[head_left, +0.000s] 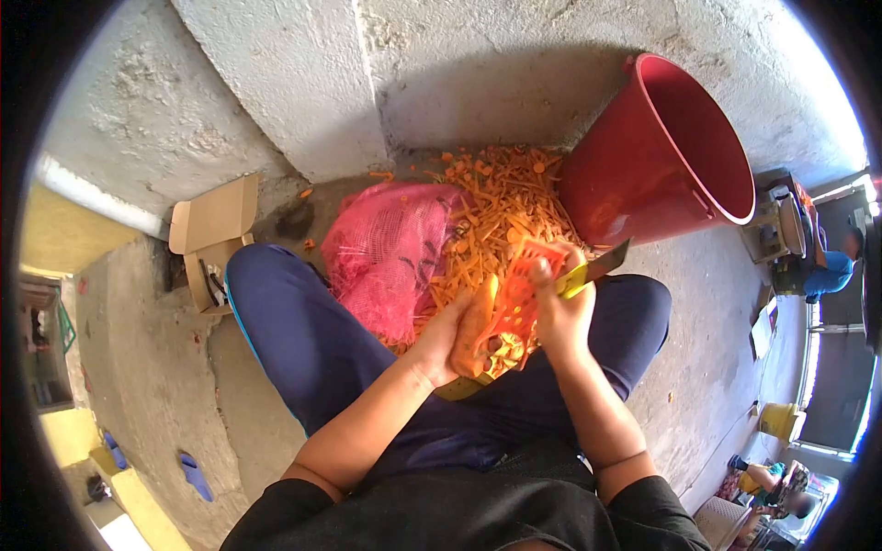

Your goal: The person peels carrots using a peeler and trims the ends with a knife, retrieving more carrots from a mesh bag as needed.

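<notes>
My left hand is closed around a thick orange carrot, held at an angle above my lap. Against its right side lies an orange plastic piece with rows of holes, which my right hand grips with the thumb on top. That same hand also has a knife, its yellow handle in the fingers and its blade pointing up and right. Yellow and orange bits show below the holed piece. Just beyond both hands, a heap of cut carrot pieces covers the floor.
A pink mesh sack lies left of the heap, and a large red bucket leans on its right. An open cardboard box stands by the wall. Blue slippers lie at left. Two people are far off at right.
</notes>
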The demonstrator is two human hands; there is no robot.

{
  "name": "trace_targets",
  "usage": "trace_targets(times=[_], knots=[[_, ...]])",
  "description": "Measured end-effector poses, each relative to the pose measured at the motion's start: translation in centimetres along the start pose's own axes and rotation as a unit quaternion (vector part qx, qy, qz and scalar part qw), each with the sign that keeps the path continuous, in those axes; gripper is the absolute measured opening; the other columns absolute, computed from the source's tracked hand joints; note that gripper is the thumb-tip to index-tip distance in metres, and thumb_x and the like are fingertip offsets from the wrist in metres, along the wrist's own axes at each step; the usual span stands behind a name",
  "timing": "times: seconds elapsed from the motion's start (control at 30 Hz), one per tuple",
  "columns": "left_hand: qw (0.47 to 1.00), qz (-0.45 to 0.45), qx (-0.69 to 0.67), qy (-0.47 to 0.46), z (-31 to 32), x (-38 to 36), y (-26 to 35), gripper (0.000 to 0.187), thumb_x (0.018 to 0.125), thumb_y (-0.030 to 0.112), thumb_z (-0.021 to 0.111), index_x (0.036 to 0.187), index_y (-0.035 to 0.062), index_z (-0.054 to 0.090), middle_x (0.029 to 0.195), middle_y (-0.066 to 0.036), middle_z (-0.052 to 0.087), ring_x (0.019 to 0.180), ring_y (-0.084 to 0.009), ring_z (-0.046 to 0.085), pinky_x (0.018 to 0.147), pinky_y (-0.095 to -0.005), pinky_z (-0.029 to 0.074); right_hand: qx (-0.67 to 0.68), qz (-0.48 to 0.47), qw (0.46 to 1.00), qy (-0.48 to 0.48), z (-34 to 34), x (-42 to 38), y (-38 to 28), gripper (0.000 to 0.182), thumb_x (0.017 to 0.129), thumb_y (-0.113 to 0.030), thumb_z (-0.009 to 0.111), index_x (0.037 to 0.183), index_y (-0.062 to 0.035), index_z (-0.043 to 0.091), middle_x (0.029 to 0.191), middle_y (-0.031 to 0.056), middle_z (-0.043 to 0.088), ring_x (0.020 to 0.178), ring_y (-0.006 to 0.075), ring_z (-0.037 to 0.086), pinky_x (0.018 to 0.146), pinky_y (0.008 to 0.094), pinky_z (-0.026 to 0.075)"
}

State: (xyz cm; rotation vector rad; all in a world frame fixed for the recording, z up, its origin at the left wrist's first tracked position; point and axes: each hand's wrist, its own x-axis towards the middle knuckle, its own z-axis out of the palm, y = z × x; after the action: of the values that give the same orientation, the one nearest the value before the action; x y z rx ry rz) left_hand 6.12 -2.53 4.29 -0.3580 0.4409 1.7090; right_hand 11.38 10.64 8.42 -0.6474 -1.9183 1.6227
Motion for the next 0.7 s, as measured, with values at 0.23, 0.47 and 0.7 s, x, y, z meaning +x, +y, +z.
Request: trace_targets(times=[0.23,0.47,0.7], knots=[[0.998,0.026,0.014,0.061,0.2,0.5,-0.6,0.038,0.09,0.032,0.028,0.113,0.0058,0.043,0.102,-0.01,0.055,0.089,-0.0208,0.056,0.076,-0.0342,0.046,-0.121,-0.056,0.991,-0.003,1.3,-1.2,0.8,0.024,0.079,-0.014,0.056,0.095,0.001,0.047,0.069,0.0156,0.058,0.064,0.0225,0.059,0.058,0.0299,0.045],[0.995,-0.028,0.092,-0.034,-1.6,-0.4,-1.8,0.039,0.089,0.039,0.029,0.107,0.0092,0.046,0.083,-0.007,0.056,0.072,-0.0172,0.055,0.055,-0.0314,0.047,-0.203,-0.064,0.963,0.168,-1.1,3.9,1.7,0.018,0.082,-0.016,0.054,0.091,-0.0005,0.05,0.076,0.0081,0.054,0.068,0.0139,0.049,0.065,0.0257,0.041],[0.995,-0.057,0.083,0.005,-0.7,-0.6,-0.8,0.04,0.088,0.04,0.032,0.11,0.0089,0.043,0.085,-0.009,0.054,0.07,-0.0192,0.054,0.053,-0.0331,0.049,-0.101,-0.019,0.981,0.164,-3.2,4.7,2.3,0.019,0.083,-0.018,0.053,0.092,-0.0013,0.049,0.075,0.006,0.055,0.067,0.0124,0.049,0.064,0.0259,0.041]])
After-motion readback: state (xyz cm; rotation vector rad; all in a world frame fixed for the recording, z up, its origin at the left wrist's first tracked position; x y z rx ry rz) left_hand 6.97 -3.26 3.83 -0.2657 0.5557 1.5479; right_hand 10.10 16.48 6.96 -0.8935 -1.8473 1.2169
